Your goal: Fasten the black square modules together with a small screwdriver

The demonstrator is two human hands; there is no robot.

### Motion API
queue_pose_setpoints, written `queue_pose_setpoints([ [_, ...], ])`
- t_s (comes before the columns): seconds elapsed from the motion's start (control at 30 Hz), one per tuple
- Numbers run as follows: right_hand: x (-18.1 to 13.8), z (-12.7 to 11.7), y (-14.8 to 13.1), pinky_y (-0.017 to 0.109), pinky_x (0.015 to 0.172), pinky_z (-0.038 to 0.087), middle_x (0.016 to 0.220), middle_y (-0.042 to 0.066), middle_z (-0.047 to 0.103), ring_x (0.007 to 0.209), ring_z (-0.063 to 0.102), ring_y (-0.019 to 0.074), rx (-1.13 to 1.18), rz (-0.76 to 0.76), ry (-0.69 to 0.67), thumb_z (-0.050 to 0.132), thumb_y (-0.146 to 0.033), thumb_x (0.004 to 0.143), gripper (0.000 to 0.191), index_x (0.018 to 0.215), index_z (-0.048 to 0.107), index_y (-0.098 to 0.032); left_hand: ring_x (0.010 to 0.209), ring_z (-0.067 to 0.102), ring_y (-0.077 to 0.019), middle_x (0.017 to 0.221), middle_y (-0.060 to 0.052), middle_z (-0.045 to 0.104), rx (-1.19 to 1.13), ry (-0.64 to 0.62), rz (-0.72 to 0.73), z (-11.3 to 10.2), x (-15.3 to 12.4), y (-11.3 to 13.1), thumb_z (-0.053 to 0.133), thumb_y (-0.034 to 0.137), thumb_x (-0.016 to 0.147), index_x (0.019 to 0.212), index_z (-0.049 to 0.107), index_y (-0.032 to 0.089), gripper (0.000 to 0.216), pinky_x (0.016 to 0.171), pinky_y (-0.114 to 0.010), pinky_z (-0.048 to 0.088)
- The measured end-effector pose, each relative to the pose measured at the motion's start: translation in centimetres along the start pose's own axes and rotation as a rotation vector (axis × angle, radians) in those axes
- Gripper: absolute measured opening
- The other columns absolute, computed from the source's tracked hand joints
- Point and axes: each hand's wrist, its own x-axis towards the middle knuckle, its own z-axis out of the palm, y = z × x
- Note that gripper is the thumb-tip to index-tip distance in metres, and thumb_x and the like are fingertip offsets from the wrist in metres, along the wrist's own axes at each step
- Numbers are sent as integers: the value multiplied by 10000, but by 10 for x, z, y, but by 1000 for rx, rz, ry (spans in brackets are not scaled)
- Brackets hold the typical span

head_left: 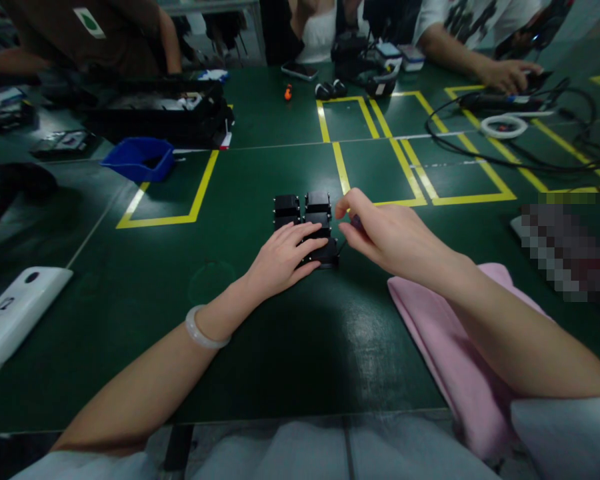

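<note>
A: So, where is the left hand [285, 257]?
B: Flat on the near end of a cluster of small black box-shaped modules [305, 208], in the middle of the dark green counter [260, 347]. Its grip is apart, fingers stretched over the closest block and lying on it, not wrapped round it.
A: And the right hand [387, 237]?
B: Just right of the cluster. Its grip is together: thumb and fingertips pinch a small dark piece [357, 224], too small to tell what it is.
A: What's under that arm?
B: A folded pink cloth [445, 347], at the counter's near edge.
A: Anything else around?
B: There are yellow tape lines [200, 193] marking boxes on the surface. A blue plastic bin [139, 159] sits far left, and a flat white device [15, 310] at the left edge. Across the counter, another person's hand [505, 75] rests by black cables [480, 157] and a white ring [504, 126].
</note>
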Motion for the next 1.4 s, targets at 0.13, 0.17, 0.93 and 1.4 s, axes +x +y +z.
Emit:
queue_pose_setpoints([
  [0.13, 0, -1, -1, 246, 560, 289, 740, 4, 632, 628, 574, 146, 26, -3, -4, 366, -292, 948, 242, 1127, 475, -170, 1377, 379, -257, 1471, -101, 430, 3, -1, -1, 0, 0, 0, 493, 318, 951, 1319, 506, 219, 382, 1146, -497, 294],
  [0.17, 0, -1, -1, 247, 559, 286, 725, 3, 627, 619, 569, 145, 22, -5, -10, 360, -320, 957, 244, 1105, 488, -174, 1377, 379, -257, 1472, -101, 429, 2, 0, -1, 0, 0, 0, 490, 321, 952, 1320, 504, 219, 383, 1145, -500, 296],
  [0.93, 1, -2, 0, 242, 547, 269, 750, 5, 645, 621, 582, 145, 10, -8, -8, 364, -289, 949, 223, 1101, 486, -180, 1381, 373, -252, 1473, -99, 428, 7, -5, -1, 0, 0, 0, 495, 308, 951, 1325, 501, 217, 384, 1147, -495, 288],
  [1.4, 0, -1, 1, 240, 543, 267, 734, -2, 631, 607, 569, 140, 13, -28, -10, 368, -319, 953, 223, 1078, 492, -182, 1380, 373, -258, 1465, -99, 436, -16, 0, -10, 1, 0, 0, 508, 302, 942, 1322, 504, 220, 389, 1152, -503, 287],
])
